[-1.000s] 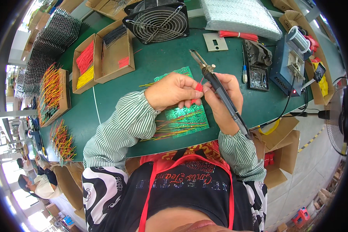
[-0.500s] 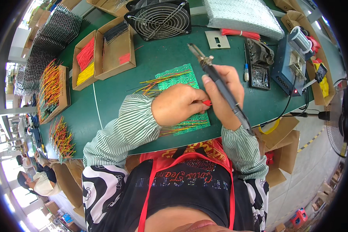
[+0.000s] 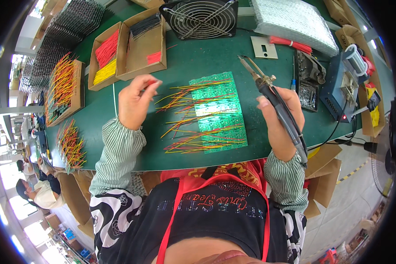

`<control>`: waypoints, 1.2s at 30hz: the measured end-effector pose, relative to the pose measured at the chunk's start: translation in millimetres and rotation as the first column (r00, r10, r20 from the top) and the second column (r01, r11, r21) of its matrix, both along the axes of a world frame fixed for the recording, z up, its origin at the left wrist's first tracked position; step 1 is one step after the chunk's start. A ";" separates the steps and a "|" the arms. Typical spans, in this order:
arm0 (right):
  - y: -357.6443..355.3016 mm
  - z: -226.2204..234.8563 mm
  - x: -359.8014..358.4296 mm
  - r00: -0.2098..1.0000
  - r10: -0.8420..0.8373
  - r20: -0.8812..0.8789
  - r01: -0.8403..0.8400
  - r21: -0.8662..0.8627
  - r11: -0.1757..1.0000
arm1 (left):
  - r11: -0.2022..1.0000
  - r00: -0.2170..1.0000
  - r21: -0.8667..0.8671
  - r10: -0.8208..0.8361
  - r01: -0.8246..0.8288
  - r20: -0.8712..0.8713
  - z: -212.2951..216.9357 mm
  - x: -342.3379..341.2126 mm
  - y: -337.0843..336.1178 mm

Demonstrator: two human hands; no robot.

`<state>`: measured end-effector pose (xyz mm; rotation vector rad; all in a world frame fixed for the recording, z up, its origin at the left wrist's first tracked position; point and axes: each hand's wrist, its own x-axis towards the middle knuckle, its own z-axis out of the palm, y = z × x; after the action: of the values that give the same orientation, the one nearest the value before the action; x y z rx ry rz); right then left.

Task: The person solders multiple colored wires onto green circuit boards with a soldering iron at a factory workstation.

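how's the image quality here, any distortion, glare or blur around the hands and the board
Head view: strong fisheye bend, the green table edge curves and black corners frame the picture; bright blown-out windows at the far left rim; even light on the circuit board, no harsh glare; left hand, right hand and soldering iron look sharp, with only slight softness near the rim.

Two hands show: the left hand and the right hand. One soldering iron sits in the right fingers. One green board lies between the two sets of fingers. Beyond the left fingers stand two open boxes of wires. One fan stands farther off. One solder spool sits past the right fingers.
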<state>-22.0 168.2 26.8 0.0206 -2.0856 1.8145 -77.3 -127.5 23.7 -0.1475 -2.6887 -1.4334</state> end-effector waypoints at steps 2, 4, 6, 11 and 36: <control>2.0 -0.2 2.4 0.997 0.015 0.074 -0.014 -0.011 1.000 | 0.996 0.999 0.070 0.052 -0.052 0.008 -28.3 2.7 -21.8; 2.5 -0.3 3.6 0.995 0.038 0.088 -0.037 -0.010 0.999 | 0.982 0.990 0.135 0.127 -0.135 0.069 -44.5 7.5 -32.7; 2.4 -0.8 4.2 0.993 0.053 0.103 -0.053 -0.001 0.999 | 0.981 0.986 0.112 0.147 -0.155 0.076 -53.2 9.9 -39.1; 4.8 -0.4 5.4 0.995 0.059 0.079 -0.066 0.094 0.993 | 0.987 0.985 0.062 0.144 -0.150 0.099 -39.1 8.2 -38.2; 1.5 3.4 -1.7 0.944 0.099 0.314 -0.107 0.009 0.994 | 0.972 0.990 0.221 -0.106 0.083 0.090 17.7 -29.6 -14.8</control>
<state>-23.7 169.7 30.1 -0.1658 -2.3634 1.9599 -106.9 -142.2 41.4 -0.1940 -2.6098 -1.7973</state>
